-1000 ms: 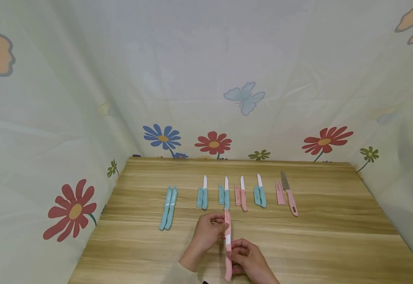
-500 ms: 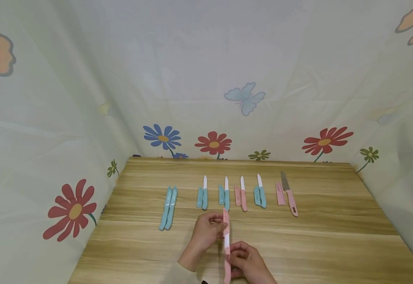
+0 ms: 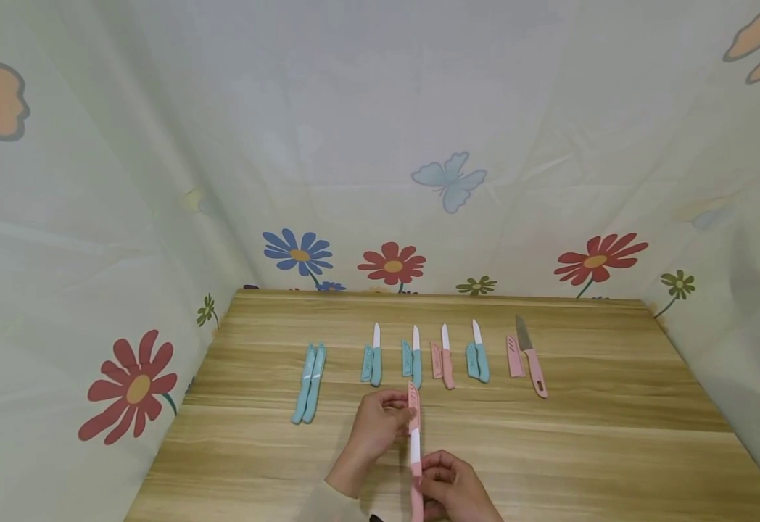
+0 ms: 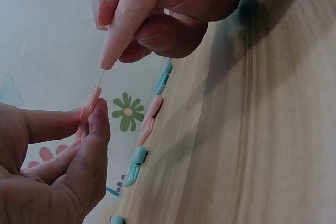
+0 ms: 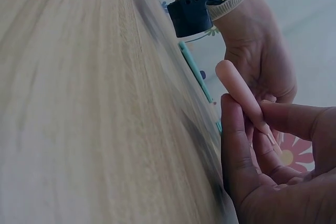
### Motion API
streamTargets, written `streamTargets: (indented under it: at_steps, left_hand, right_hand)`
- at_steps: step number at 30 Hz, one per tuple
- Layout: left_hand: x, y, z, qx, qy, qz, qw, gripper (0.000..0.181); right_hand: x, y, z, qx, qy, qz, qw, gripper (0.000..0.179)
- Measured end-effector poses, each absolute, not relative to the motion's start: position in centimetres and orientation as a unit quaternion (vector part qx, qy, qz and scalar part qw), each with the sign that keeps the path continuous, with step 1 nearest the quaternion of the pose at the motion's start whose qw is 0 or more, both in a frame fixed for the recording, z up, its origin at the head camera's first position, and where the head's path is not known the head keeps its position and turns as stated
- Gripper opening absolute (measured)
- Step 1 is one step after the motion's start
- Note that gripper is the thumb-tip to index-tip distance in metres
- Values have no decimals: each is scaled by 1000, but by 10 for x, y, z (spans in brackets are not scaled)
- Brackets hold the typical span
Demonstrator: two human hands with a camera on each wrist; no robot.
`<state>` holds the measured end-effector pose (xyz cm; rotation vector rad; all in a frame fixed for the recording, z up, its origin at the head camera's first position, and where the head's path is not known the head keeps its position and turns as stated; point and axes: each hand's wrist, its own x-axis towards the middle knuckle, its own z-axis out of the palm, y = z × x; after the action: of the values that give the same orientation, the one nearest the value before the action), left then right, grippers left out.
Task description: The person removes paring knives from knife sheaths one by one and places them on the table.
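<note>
A pink-handled paring knife with a white blade is held above the table, tip pointing away. My left hand pinches its pink blade sheath between thumb and fingers. The knife's handle is gripped by my right hand. A stretch of white blade shows between sheath and handle, and the tip is hidden inside the sheath. In the right wrist view, thumb and fingers of the right hand close around the pink handle.
Beyond the hands, teal knives and a pink one lie bare, each beside its sheath. A larger pink knife with a grey blade lies at right beside its sheath. Two sheathed teal knives lie at left. A flowered curtain surrounds the table.
My right hand has drawn the handle toward the near edge and slightly left, so more white blade shows below the sheath. The left hand has barely shifted.
</note>
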<state>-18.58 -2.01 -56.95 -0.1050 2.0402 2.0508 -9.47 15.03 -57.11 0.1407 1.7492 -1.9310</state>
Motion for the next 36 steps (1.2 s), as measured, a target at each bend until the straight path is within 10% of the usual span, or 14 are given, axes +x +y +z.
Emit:
streamTargets:
  at_steps: [36]
  left_hand:
    - [-191,-53,-564,-22,831,553,46,25]
  right_hand:
    - [-87,151,-574,50,658,-704,265,27]
